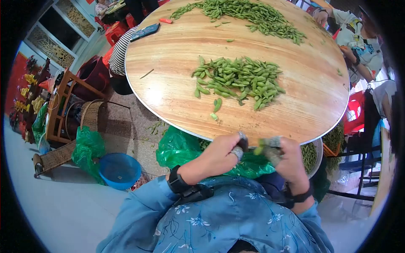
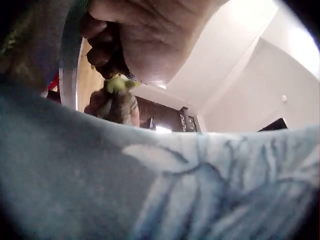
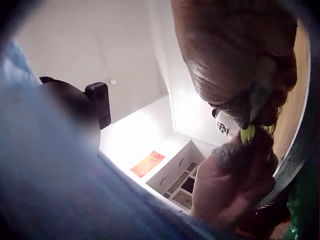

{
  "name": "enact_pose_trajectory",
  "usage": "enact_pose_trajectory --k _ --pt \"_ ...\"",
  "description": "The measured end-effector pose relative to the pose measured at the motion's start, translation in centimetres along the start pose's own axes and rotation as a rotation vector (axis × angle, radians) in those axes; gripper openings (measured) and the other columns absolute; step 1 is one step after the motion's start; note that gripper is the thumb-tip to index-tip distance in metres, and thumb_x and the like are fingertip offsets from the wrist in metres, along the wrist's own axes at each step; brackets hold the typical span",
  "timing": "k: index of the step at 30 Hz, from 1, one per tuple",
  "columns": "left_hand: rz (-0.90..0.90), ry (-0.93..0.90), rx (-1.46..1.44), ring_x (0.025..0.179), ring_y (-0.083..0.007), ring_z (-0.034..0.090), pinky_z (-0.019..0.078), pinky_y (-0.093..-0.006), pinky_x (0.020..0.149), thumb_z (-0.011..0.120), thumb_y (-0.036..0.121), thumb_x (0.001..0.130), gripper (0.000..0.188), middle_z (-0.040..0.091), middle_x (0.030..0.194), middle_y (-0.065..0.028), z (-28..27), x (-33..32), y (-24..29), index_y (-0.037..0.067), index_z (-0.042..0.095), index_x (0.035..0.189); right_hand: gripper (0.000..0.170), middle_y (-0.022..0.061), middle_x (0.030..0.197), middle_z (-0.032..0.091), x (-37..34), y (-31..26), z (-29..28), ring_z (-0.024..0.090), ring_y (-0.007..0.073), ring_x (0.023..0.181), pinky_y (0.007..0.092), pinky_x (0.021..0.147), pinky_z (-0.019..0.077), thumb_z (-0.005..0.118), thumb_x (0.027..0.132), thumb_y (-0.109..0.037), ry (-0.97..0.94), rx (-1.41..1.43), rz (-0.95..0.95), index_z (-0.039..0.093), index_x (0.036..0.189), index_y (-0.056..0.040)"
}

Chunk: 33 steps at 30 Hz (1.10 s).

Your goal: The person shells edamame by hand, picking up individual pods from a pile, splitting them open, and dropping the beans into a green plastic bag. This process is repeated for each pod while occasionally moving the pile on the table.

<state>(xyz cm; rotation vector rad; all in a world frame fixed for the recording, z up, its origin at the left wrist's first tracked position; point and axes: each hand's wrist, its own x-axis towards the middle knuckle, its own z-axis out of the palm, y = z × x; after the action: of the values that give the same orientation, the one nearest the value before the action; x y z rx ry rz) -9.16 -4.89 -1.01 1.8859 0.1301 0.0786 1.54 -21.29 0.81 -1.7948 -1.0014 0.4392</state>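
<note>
Over the table's near edge, my two hands are close together, both with grey wrappings on thumb and finger. The right hand (image 1: 292,162) pinches a green soybean pod (image 1: 258,150), blurred here; in the left wrist view the pod (image 2: 117,84) shows at the wrapped fingertips. My left hand (image 1: 217,156) has curled fingers, its thumb tip a small gap from the pod; I cannot tell whether it pinches a small piece. In the right wrist view its fingertips overlap the pod's lower end. Beyond the hands lies a heap of soybean pods (image 1: 242,80), with a few loose pods (image 1: 217,104) nearer.
A larger pod heap (image 1: 257,17) covers the far side of the round wooden table (image 1: 168,84), near a phone (image 1: 145,32). Below the edge are a green plastic bag (image 1: 179,145) and a basket of pods (image 1: 310,158). A blue basin (image 1: 120,170) stands left; another person (image 1: 358,42) sits right.
</note>
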Motion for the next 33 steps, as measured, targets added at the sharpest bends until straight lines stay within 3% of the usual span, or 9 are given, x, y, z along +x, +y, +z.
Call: enact_pose_trajectory --k 4,6,10,13,17,20,23,25,33 --pt "0.048 0.262 0.426 0.064 -0.0253 0.053 0.0419 -0.0323 0.058 0.045 0.002 0.071 0.018 0.054 0.069 -0.0138 -3.3 -0.1 0.6 0.001 0.049 0.089 0.016 0.0074 0.067 0.060 -3.0 1.5 -6.1 0.056 0.0129 0.060 0.0237 0.055 0.0433 0.055 0.070 0.002 -0.006 -0.184 0.129 0.062 0.084 -0.0022" --pt "-0.003 0.477 0.836 0.064 -0.0326 0.053 0.0419 -0.0369 0.055 0.051 0.007 0.072 0.016 0.054 0.070 -0.0164 -4.3 0.6 -0.7 0.002 0.050 0.087 0.013 0.0106 0.066 0.059 -4.6 2.5 -8.1 0.052 0.0127 0.059 0.0248 0.057 0.0412 0.054 0.068 0.001 0.069 -0.233 0.327 0.058 0.080 0.0023" --pt "-0.063 0.381 0.868 0.064 -0.0328 0.053 0.0413 -0.0394 0.053 0.058 0.014 0.070 0.016 0.054 0.068 -0.0148 -3.7 1.0 -1.5 0.004 0.052 0.081 0.013 0.0120 0.066 0.058 -6.7 4.4 -9.3 0.051 0.0140 0.061 0.0262 0.058 0.0408 0.053 0.068 0.000 0.203 -0.274 0.353 0.056 0.080 0.0041" --pt "0.162 0.152 0.804 0.058 -0.0284 0.053 0.0411 -0.0361 0.048 0.062 0.016 0.069 0.013 0.051 0.061 -0.0104 -2.5 -0.9 -0.4 0.007 0.056 0.077 0.014 0.0132 0.066 0.057 -7.9 6.6 -9.9 0.052 0.0146 0.062 0.0268 0.059 0.0408 0.053 0.068 0.000 0.216 -0.275 0.403 0.055 0.081 0.0047" --pt "0.157 0.139 0.771 0.058 -0.0293 0.053 0.0404 -0.0384 0.047 0.060 0.019 0.070 0.018 0.051 0.062 -0.0106 -3.9 -1.0 1.1 0.009 0.055 0.083 0.014 0.0149 0.064 0.057 -7.8 6.7 -9.8 0.052 0.0154 0.061 0.0276 0.057 0.0409 0.053 0.065 0.002 0.189 -0.292 0.435 0.055 0.079 0.0054" --pt "0.268 0.396 0.754 0.058 -0.0296 0.052 0.0405 -0.0392 0.049 0.061 0.021 0.068 0.022 0.050 0.061 -0.0106 -6.5 1.6 -0.8 0.008 0.055 0.085 0.011 0.0145 0.062 0.056 -7.8 6.9 -9.7 0.053 0.0158 0.059 0.0282 0.056 0.0411 0.054 0.065 0.002 0.072 -0.315 0.468 0.055 0.076 0.0049" --pt "0.214 0.557 0.943 0.060 -0.0298 0.054 0.0419 -0.0396 0.052 0.061 0.021 0.068 0.023 0.053 0.064 -0.0112 -9.0 4.2 -2.2 0.007 0.055 0.084 0.010 0.0141 0.061 0.056 -6.5 4.8 -8.4 0.054 0.0170 0.058 0.0287 0.055 0.0416 0.054 0.065 0.001 -0.001 -0.291 0.415 0.056 0.074 0.0044" --pt "-0.030 0.465 1.102 0.063 -0.0304 0.056 0.0437 -0.0400 0.054 0.059 0.021 0.068 0.020 0.055 0.067 -0.0129 -9.6 5.6 -2.9 0.006 0.054 0.081 0.009 0.0145 0.061 0.056 -5.9 4.1 -7.6 0.055 0.0174 0.059 0.0289 0.055 0.0416 0.054 0.066 0.001 -0.029 -0.265 0.397 0.056 0.074 0.0041" --pt "-0.125 0.426 1.060 0.065 -0.0324 0.055 0.0432 -0.0424 0.058 0.053 0.015 0.069 0.013 0.056 0.070 -0.0164 -10.7 5.6 -2.8 0.005 0.052 0.078 0.012 0.0149 0.067 0.057 -2.6 1.8 -4.7 0.057 0.0249 0.062 0.0292 0.058 0.0438 0.059 0.068 -0.005 -0.218 -0.112 0.167 0.059 0.078 0.0012"
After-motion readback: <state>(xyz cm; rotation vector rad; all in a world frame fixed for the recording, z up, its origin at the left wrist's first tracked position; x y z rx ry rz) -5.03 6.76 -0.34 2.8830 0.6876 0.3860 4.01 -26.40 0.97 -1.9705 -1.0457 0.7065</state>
